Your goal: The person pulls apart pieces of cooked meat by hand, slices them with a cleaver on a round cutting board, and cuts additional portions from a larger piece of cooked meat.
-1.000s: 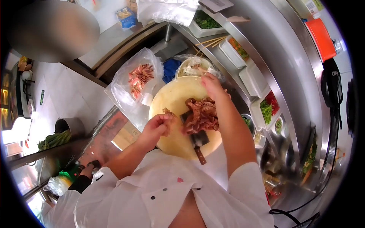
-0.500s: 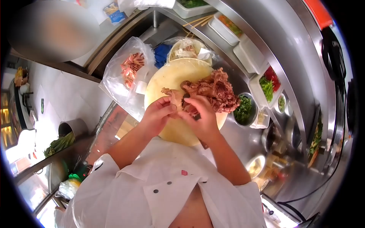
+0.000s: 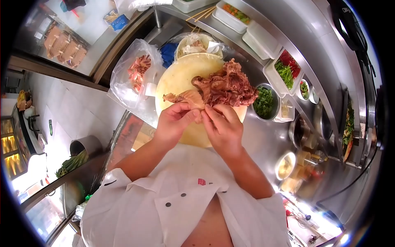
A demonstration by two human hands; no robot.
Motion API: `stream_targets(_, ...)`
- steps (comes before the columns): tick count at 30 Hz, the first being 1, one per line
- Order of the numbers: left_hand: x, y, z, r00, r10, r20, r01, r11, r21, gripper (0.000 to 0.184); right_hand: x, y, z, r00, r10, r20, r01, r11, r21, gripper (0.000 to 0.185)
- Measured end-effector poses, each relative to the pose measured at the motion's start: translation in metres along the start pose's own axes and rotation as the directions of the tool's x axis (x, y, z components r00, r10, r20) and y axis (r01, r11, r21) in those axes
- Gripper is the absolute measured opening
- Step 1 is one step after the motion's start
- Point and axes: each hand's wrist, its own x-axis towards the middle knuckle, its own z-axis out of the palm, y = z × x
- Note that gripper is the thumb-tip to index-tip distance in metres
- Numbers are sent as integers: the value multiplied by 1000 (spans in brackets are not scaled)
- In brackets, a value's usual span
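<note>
Left hand (image 3: 175, 123) and right hand (image 3: 226, 126) pinch one meat slice (image 3: 190, 97) toward the round chopping board (image 3: 177, 78)'s near edge.

One head-worn camera looks forward and down.

On my feed, fingertips (image 3: 190, 115) hide part of the meat piece (image 3: 188, 97), the top edge crops the far white tub (image 3: 191, 5), and blur obscures the right-hand containers (image 3: 303, 158)
</note>
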Motion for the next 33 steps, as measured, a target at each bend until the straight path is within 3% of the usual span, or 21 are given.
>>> stream_targets(5, -15, -9, 1, 996, 86, -13, -84, 988, 128, 18, -1, -8, -6, 995, 40, 87, -44, 998, 45, 25)
stream_targets(8, -20, -11, -1, 983, 183, 10, -177, 934, 310, 17, 2, -10, -11, 989, 51, 138, -67, 992, 111, 25)
stream_targets(14, -26, 14, 10, 927, 360, 108, -303, 545, 782, 15, 7, -13, -16, 973, 123, 196, -162, 968, 192, 18)
stream_targets(17, -25, 10, 8, 911, 386, 146, -340, 502, 795, 15, 5, -10, -14, 964, 166, 206, -208, 957, 202, 15)
stream_targets(24, -21, 17, 3, 935, 302, 189, -344, 627, 699, 12, 10, -11, -15, 920, 281, 274, -344, 913, 218, 13)
stream_targets(26, -18, 18, 2, 936, 268, 227, -351, 706, 615, 10, 13, -10, -15, 890, 331, 312, -410, 882, 234, 14)
stream_targets(29, -11, -1, -10, 955, 197, 223, -263, 911, 318, 9, 17, -8, -16, 816, 418, 400, -542, 795, 273, 17)
stream_targets(33, -10, 7, -10, 972, 96, 217, -128, 981, 143, 9, 28, -6, -22, 702, 485, 521, -682, 668, 297, 19)
